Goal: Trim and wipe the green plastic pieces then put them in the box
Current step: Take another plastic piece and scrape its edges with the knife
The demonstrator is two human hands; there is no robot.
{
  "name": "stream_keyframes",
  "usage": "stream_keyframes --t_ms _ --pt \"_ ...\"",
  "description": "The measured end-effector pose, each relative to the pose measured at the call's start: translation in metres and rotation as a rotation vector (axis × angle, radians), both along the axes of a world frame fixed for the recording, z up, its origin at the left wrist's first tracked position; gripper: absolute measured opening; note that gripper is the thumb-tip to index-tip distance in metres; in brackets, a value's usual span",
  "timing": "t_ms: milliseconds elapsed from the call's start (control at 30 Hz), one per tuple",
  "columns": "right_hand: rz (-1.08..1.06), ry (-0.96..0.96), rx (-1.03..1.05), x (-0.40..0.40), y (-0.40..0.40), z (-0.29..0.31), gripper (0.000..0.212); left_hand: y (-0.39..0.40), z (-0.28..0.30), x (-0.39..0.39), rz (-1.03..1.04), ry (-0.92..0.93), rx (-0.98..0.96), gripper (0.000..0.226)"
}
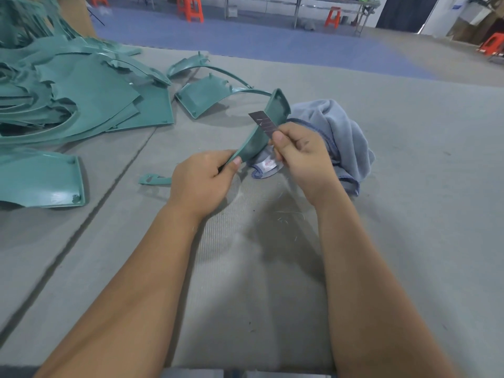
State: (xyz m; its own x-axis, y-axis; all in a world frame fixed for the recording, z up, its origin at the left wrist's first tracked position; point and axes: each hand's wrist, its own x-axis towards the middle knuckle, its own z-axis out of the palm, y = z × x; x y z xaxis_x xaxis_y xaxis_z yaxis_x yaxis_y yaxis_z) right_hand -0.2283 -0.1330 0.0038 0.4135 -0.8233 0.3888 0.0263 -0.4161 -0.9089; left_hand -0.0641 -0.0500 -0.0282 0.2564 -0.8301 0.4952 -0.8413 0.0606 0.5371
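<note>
At twelve o'clock of the left hand (203,181), a curved green plastic piece (268,124) is pinched; the bare segmented blade (263,123), pinched by the right hand (300,151), is best drawn lightly along the edge.

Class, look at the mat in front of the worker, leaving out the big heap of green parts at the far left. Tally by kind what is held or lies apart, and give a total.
Separate green plastic pieces: 5 (held curved piece, small clip, flat panel, two arched pieces)
Dark snap-off blades: 1
Grey-blue cloths: 1
Total: 7

Curved green plastic piece (261,132) held tilted above grey cloth (335,132), segmented blade (264,124) against its edge, more green pieces (81,99) heaped left
</note>
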Motion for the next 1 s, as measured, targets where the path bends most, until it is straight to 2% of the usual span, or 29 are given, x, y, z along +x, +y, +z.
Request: stream_keyframes --t_ms 100,367,533,700,867,1000 --pt "0.007 0.038 -0.019 0.002 0.002 -0.004 0.02 -0.001 -0.002 0.002 0.008 -0.025 0.004 0.036" --pt "0.062 -0.01 0.061 -0.002 0.005 -0.01 0.024 -0.001 -0.001 0.003 -0.009 -0.105 0.001 0.035" --pt "0.094 0.191 -0.056 0.0 0.007 -0.019 0.028 -0.003 -0.003 0.004 0.017 -0.034 -0.007 0.034" --pt "0.061 0.001 0.046 0.004 0.01 -0.014 0.02 -0.003 -0.004 0.003 0.007 -0.031 -0.001 0.032" --pt "0.074 0.17 -0.051 0.007 0.013 -0.02 0.029 -0.004 -0.003 0.003 0.021 -0.037 0.004 0.035" --pt "0.034 0.044 0.004 0.01 0.013 -0.015 0.022 -0.004 -0.003 0.004 0.014 -0.049 0.008 0.033"
